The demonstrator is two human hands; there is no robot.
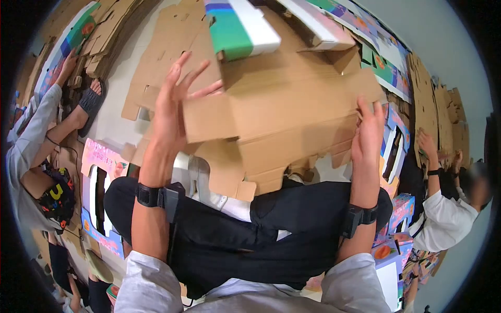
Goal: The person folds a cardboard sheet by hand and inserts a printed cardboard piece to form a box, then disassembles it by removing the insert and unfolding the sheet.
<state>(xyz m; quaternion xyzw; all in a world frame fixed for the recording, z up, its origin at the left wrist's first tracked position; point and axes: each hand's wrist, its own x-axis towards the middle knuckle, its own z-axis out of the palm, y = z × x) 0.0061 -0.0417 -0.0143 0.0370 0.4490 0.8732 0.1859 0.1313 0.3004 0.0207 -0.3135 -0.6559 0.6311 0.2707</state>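
Observation:
A partly folded cardboard box [292,104], plain brown on the side facing me, lies in front of my knees with several flaps raised. My left hand [180,96] is at its left flap, fingers spread and slightly blurred. At the right edge, my right hand [369,128] has its fingers bent around a side flap. A green, blue and white printed panel [242,28] rises at the far side of the box. Beside it is a pink and white panel [318,26]. The undersides of the flaps are hidden.
Flat brown cardboard [167,57] lies on the floor beyond my left hand. A pink printed box [102,193] stands by my left knee, and printed boxes [391,141] line my right. Other people sit on both sides, one with a white sleeve [443,224]. Cardboard stacks [112,36] stand around.

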